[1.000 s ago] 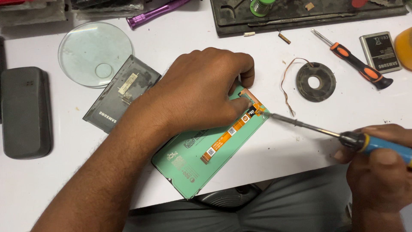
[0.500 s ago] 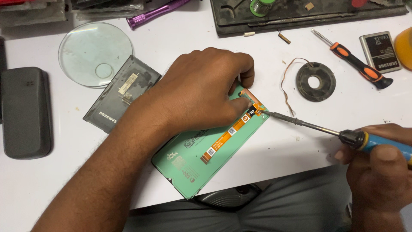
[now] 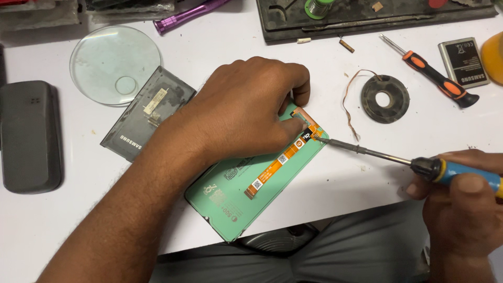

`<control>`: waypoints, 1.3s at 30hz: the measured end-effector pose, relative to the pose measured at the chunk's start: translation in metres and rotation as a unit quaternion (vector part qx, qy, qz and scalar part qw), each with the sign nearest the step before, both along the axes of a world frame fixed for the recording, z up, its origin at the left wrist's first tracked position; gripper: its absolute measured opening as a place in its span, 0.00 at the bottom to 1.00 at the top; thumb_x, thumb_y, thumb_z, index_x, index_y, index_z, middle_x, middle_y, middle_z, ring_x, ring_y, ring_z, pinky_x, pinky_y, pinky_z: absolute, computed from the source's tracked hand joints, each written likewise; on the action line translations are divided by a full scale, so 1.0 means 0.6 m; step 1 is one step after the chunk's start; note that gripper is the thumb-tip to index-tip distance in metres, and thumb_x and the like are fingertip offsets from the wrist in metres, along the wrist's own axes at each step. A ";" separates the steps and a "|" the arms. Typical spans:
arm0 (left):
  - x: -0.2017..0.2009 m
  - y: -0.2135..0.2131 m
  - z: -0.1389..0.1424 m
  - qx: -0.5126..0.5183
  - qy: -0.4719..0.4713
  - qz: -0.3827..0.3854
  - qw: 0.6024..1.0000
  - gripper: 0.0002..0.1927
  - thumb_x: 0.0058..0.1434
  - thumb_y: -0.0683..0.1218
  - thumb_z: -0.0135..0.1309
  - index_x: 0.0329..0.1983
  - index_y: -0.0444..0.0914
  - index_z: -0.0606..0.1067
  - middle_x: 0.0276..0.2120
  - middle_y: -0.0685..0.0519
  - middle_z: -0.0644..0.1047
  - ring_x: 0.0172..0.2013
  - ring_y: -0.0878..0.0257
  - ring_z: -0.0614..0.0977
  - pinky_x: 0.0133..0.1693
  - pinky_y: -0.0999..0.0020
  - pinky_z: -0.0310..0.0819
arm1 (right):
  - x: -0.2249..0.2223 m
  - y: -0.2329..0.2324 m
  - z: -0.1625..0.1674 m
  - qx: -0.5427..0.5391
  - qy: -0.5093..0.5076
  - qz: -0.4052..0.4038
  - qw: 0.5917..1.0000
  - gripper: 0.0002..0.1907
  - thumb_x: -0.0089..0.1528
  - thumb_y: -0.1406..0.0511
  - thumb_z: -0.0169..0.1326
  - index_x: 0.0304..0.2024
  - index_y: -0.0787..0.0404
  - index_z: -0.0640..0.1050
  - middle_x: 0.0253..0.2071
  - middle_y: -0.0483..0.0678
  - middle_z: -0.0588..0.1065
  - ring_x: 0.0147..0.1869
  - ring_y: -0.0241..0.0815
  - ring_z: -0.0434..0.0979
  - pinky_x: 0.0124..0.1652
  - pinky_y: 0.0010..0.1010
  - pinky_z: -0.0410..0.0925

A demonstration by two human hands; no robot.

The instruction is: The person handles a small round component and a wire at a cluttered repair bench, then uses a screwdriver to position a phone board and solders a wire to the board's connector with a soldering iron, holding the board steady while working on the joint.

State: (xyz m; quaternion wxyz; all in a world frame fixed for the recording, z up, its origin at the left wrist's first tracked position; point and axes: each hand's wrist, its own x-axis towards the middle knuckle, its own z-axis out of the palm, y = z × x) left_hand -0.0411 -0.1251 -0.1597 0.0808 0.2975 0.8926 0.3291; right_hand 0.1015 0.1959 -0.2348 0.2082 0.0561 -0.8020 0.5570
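Observation:
A green-backed phone display panel [image 3: 238,194] lies tilted on the white table, with an orange flex cable [image 3: 277,162] running along it. My left hand [image 3: 246,112] presses down on the panel's upper end, its fingertips at the flex connector [image 3: 306,128]. My right hand [image 3: 461,209] grips a soldering iron with a blue and yellow handle [image 3: 461,173]. The iron's metal tip [image 3: 322,139] touches the connector right beside my left fingertips.
A round glass lens [image 3: 112,65], a dark phone back cover [image 3: 146,112] and a black phone [image 3: 29,136] lie at the left. A solder wick spool [image 3: 385,98], an orange-handled screwdriver [image 3: 435,78], a battery [image 3: 463,62] and a black tool tray [image 3: 367,15] are at the right and back.
The soldering iron's tip has moved a little up and left along the connector, and my right hand has risen slightly. My left hand stays in place.

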 end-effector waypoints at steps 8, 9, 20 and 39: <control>0.000 0.000 0.000 0.000 0.003 0.000 1.000 0.14 0.45 0.47 0.62 0.36 0.40 0.79 0.29 0.49 0.82 0.33 0.53 0.84 0.35 0.54 0.75 | -0.004 0.013 -0.001 0.031 -0.001 0.010 0.999 0.20 0.78 0.54 0.46 0.47 0.67 0.71 0.29 0.56 0.75 0.26 0.43 0.78 0.30 0.30 0.75; -0.001 0.000 0.000 -0.001 0.002 0.000 1.000 0.14 0.45 0.47 0.63 0.36 0.40 0.79 0.29 0.49 0.82 0.33 0.53 0.84 0.35 0.54 0.75 | -0.004 0.012 -0.001 0.029 0.005 0.015 0.999 0.20 0.78 0.55 0.46 0.48 0.68 0.71 0.30 0.57 0.75 0.26 0.43 0.78 0.31 0.30 0.75; 0.000 0.000 -0.001 0.004 0.005 -0.001 1.000 0.13 0.45 0.46 0.63 0.35 0.40 0.79 0.29 0.49 0.82 0.33 0.52 0.84 0.35 0.54 0.74 | -0.006 0.004 0.004 0.040 0.003 0.018 0.999 0.22 0.79 0.54 0.48 0.48 0.69 0.72 0.29 0.58 0.74 0.26 0.45 0.78 0.29 0.31 0.76; 0.000 0.001 0.000 -0.003 -0.002 0.001 1.000 0.14 0.46 0.47 0.63 0.36 0.40 0.79 0.29 0.49 0.82 0.32 0.53 0.84 0.34 0.54 0.75 | -0.004 0.007 0.000 0.024 0.003 0.018 1.000 0.21 0.79 0.54 0.47 0.51 0.69 0.70 0.32 0.57 0.74 0.28 0.44 0.78 0.32 0.31 0.76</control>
